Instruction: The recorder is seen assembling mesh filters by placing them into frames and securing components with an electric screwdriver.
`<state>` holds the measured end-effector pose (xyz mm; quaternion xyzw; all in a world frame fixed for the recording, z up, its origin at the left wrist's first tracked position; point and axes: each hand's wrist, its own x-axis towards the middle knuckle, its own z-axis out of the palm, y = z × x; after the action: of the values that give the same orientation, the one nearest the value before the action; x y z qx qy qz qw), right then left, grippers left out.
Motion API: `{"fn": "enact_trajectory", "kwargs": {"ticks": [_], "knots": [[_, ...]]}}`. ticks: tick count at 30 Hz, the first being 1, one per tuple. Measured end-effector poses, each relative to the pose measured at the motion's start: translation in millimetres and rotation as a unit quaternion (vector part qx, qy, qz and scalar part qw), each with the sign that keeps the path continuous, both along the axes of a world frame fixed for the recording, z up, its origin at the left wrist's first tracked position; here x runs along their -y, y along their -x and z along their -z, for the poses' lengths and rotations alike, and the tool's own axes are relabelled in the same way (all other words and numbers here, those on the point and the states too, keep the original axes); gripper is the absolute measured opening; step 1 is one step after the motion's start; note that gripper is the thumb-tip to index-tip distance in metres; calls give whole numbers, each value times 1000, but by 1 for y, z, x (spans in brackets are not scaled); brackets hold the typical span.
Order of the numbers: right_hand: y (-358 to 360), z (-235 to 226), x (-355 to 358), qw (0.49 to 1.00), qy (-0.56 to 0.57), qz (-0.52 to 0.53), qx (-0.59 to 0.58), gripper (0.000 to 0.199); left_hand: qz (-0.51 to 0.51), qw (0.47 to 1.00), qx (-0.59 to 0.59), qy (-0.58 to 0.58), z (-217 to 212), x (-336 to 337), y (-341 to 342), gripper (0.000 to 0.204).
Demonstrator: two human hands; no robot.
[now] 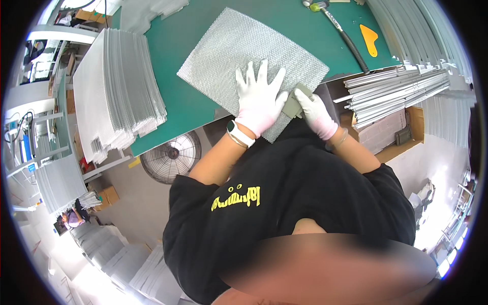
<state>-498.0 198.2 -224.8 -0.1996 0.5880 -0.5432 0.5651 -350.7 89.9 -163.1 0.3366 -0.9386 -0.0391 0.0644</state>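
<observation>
A silvery mesh sheet (pixel 239 56) lies flat on the green table (pixel 178 101), its near corner over the table's front edge. My left hand (pixel 260 96), in a white glove, presses flat on the sheet with fingers spread. My right hand (pixel 312 109), also gloved, grips a small grey flat block (pixel 293 105) against the sheet's near right edge.
A tall stack of similar mesh sheets (pixel 119 81) stands at the table's left. A yellow scraper (pixel 369 39) and a black hose (pixel 351 43) lie at the far right. Aluminium strips (pixel 391 91) and a cardboard box (pixel 401 134) sit right. A floor fan (pixel 170 156) stands below.
</observation>
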Motion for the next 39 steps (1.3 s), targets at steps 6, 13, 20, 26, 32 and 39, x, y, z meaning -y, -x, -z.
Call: {"fn": "enact_trajectory", "kwargs": {"ticks": [6,13,20,26,32,39], "knots": [[-32,-5,-15,983,40,180,21,20,17,999,-18,-30,-6,-21,-1,57],[-27,5,-5,988,52,144,-3,25,18,1000,18,-10,-4,-20,-1,59],[-1,-10,28,977,-45,-209,-10,67,104,994,-6,22,-1,44,-2,56],[2,-5,8,983,50,-176,31,57,209,976,20,-58,-8,75,-10,68],[15,16,-22,989,71,-105,69,41,215,972,8,-92,-12,48,-15,69],[-6,16,-7,997,73,-10,-1,40,195,971,-23,-133,-13,48,-16,66]]}}
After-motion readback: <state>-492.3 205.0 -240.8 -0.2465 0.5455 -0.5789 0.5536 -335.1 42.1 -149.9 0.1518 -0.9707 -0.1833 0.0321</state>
